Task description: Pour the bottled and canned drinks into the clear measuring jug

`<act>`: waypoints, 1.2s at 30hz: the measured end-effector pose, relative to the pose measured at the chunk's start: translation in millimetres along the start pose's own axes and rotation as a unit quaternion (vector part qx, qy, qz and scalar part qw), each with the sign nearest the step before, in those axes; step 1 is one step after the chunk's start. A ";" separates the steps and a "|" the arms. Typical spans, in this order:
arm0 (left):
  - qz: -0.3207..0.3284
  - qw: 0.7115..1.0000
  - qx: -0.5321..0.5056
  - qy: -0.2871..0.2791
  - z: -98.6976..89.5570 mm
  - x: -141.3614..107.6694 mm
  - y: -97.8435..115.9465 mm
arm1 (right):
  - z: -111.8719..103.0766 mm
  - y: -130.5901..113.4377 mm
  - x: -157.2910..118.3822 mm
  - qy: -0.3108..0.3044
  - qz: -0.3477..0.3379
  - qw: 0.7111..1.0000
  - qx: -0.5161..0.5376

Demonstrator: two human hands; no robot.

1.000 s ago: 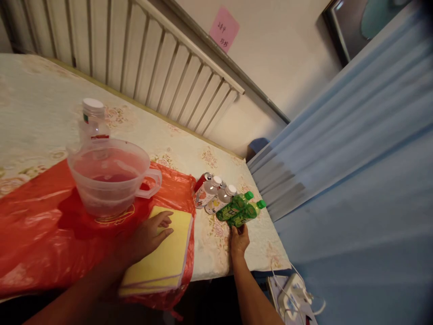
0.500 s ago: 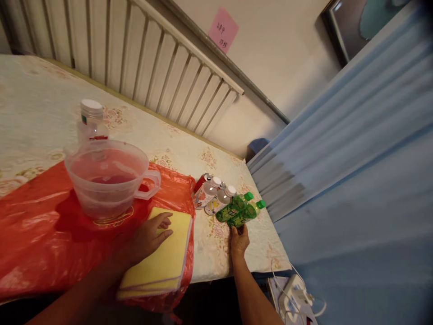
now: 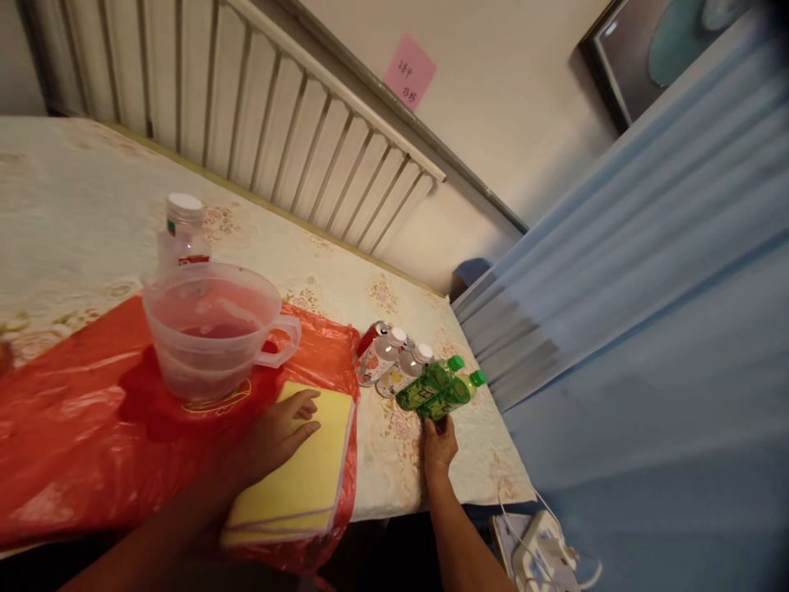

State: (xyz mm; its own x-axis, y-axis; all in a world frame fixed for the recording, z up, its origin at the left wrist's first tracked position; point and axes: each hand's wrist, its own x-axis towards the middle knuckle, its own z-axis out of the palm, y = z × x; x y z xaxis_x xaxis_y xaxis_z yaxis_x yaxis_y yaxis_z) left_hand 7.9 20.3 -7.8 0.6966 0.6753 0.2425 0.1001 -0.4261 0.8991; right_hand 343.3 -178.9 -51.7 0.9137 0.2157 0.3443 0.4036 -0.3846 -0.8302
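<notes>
My left hand [image 3: 287, 432] lies over a folded yellow cloth [image 3: 308, 477], its fingers loosely apart and holding nothing. The cloth rests on a red plastic bag [image 3: 74, 444]. At the near side of a row of drinks, my right hand [image 3: 440, 444] has its thumb and fingers against the lower part of the nearest green drink bottle [image 3: 453, 397]; its fingertips are partly hidden. A second green bottle [image 3: 428, 382] stands right beside that one. Farther left in the row are two clear bottles with white caps [image 3: 400, 370] and red cans [image 3: 371, 335], partly covered.
On the bag sits a translucent plastic measuring jug [image 3: 213, 337], its handle towards the right. Behind it stands a clear jar with a white lid [image 3: 185, 230]. A radiator [image 3: 277, 107] lines the wall, a blue curtain [image 3: 647, 329] hangs right, and a power strip [image 3: 546, 551] lies below.
The whole view has shifted slightly, so the things appear a little lower and farther right. Both hands keep nearly the same places. A reddish blur now shows at the left edge.
</notes>
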 end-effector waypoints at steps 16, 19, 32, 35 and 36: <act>-0.016 0.999 -0.023 0.016 -15.1 -20.0 14.6 | 1.2 -103.7 -70.4 -0.096 -0.017 0.986 0.138; -0.025 0.999 -0.029 0.012 -18.5 -24.5 15.5 | 22.6 -179.1 -60.0 -0.146 -0.079 0.969 0.185; -0.039 0.994 -0.090 -0.038 -36.8 -40.0 14.9 | 210.5 -446.2 -57.3 -0.445 -0.482 0.751 0.073; -0.058 0.993 -0.091 -0.046 -43.2 -42.7 20.0 | 254.8 -476.7 -73.2 -0.435 -0.571 0.696 0.014; -0.063 0.993 -0.093 -0.049 -45.6 -43.7 21.4 | 267.2 -484.7 -78.2 -0.428 -0.595 0.681 -0.002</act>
State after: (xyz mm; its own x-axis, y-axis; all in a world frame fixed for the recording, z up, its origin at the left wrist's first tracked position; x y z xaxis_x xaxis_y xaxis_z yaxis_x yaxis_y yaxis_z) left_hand -52.8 9.1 17.4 0.7533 0.6506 0.0964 0.0639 -0.2182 0.9738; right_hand 63.8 230.5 206.7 -0.4203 0.8195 0.3895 0.8358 0.5168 -0.1854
